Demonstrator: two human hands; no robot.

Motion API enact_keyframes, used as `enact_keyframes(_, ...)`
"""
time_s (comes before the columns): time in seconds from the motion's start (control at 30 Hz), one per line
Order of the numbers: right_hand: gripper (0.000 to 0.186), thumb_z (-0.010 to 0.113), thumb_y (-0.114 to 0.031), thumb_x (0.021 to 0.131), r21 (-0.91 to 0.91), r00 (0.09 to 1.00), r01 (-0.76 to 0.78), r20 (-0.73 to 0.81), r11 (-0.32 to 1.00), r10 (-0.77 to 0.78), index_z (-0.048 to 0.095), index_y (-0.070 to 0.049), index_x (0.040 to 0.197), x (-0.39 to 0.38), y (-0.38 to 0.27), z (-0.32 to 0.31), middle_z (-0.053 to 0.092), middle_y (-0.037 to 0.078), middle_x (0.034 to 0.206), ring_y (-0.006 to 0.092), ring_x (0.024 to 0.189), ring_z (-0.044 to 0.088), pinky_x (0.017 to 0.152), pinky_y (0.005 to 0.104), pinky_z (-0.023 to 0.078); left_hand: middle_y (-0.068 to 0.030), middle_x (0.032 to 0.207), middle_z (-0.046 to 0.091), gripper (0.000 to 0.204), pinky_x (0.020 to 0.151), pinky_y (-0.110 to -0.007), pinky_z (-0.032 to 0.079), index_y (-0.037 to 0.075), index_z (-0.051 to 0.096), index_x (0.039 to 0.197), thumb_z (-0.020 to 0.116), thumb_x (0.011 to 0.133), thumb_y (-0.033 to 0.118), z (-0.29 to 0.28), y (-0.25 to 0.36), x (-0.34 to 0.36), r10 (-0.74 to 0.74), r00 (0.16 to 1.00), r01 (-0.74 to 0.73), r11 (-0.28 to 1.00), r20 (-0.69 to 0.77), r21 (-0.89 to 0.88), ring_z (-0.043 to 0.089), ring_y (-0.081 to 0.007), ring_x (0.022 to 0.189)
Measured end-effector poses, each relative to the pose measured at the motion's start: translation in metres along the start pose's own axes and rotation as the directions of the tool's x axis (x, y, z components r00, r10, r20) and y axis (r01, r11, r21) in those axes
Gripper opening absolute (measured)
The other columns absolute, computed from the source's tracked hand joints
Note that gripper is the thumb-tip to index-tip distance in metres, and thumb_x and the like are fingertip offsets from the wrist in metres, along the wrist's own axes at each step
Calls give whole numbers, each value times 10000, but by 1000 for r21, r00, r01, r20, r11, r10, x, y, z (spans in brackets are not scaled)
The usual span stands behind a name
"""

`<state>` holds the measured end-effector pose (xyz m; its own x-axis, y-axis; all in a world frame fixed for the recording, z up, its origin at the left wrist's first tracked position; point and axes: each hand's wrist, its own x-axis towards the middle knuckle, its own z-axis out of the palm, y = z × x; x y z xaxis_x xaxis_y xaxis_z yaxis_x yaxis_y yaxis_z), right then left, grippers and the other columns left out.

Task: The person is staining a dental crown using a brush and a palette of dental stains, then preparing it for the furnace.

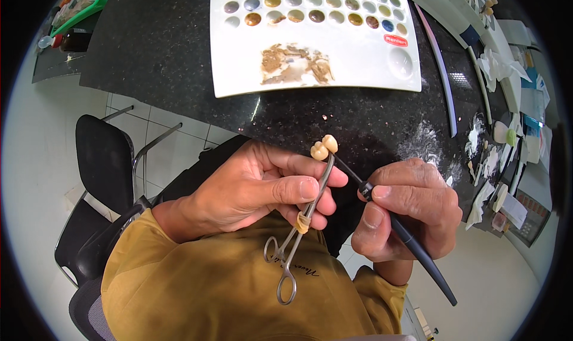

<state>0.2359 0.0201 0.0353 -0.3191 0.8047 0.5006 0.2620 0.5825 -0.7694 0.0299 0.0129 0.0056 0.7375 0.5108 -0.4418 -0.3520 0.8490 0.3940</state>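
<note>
Tooth crowns mounted ahead of our hands, brush close by.
Our left hand pinches forceps, our right hand the brush; we cannot tell how much brushwork remains.

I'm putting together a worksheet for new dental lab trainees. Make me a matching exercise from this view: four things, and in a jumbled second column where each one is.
Things
1. Hemostat
2. Slim black brush-like tool
3. Dental crowns
4. White palette with colored wells

Places
A. On the dark speckled countertop
B. At the tips of a metal instrument
C. Held directly in the left hand
D. Held directly in the right hand

Pairs: 1-C, 2-D, 3-B, 4-A
</note>
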Motion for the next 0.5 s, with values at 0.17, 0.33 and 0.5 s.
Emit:
enact_keyframes(0.17,164,573,-3,727,-12,995,93,-20,996,-94,519,46,873,-5,7,3,557,118,633,167,485,564,459,251,463,-140,942,667,393,715,-271,562,-61,553,1192,610,916,212,-2,1,0,-6,1000,6,1000,5,8,678,-184,834)
enact_keyframes(0.33,157,570,-6,731,-25,996,80,-26,996,-81,519,36,873,-5,3,2,557,120,637,169,492,568,469,251,467,-138,943,666,398,717,-272,557,-65,552,1190,607,918,221,-2,1,0,-18,1000,17,1000,4,19,677,-185,833)
enact_keyframes(0.5,205,663,5,668,49,969,55,-242,997,-42,575,16,853,-10,5,7,615,126,651,189,489,595,434,271,500,-126,933,665,411,716,-273,550,-68,547,1196,605,919,230,-7,-3,0,-2,1000,1,1000,30,7,675,-185,826)
